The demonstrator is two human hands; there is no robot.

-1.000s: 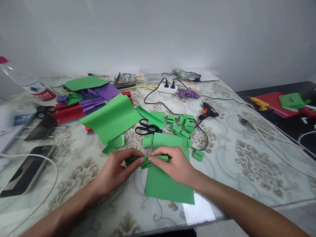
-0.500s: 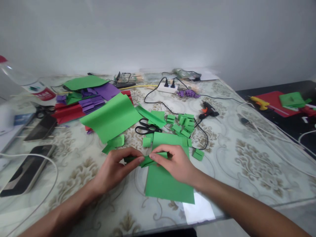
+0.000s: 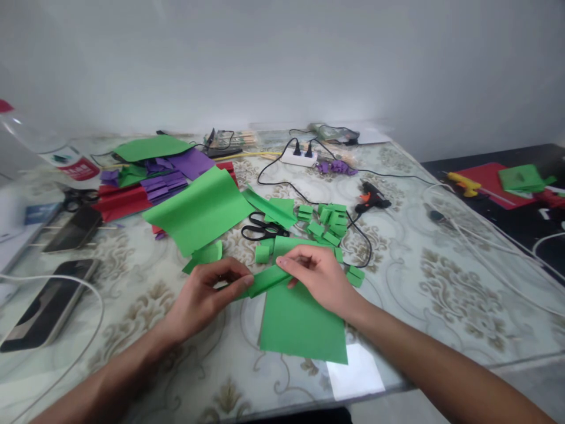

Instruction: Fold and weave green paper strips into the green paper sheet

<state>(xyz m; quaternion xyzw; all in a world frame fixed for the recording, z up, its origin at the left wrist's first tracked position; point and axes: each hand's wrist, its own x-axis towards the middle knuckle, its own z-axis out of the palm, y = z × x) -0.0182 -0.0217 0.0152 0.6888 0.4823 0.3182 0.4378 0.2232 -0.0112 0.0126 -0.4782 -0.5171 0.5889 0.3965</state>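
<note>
A narrow folded strip of green paper point(image 3: 268, 279) is stretched between my two hands. My left hand point(image 3: 215, 291) pinches its left end between thumb and fingers. At the other end, my right hand point(image 3: 313, 277) grips it with the thumb on top; the fingers behind are partly hidden. Below the strip, a green paper sheet point(image 3: 300, 327) lies flat on the table, its upper part covered by my right hand. Black-handled scissors point(image 3: 263, 227) rest just beyond, and several small folded green pieces point(image 3: 329, 224) are piled to their right.
A large curled green sheet point(image 3: 200, 206) lies left of the scissors, near red and purple papers point(image 3: 165, 187). A black glue gun point(image 3: 372, 197) with a cord sits at right. A white power strip point(image 3: 299, 157) is behind. Two phones point(image 3: 48, 303) and a bottle point(image 3: 66, 156) stand left.
My right hand has slid up and right along the strip, away from my left hand, so more of the strip shows between them. My left hand has hardly moved.
</note>
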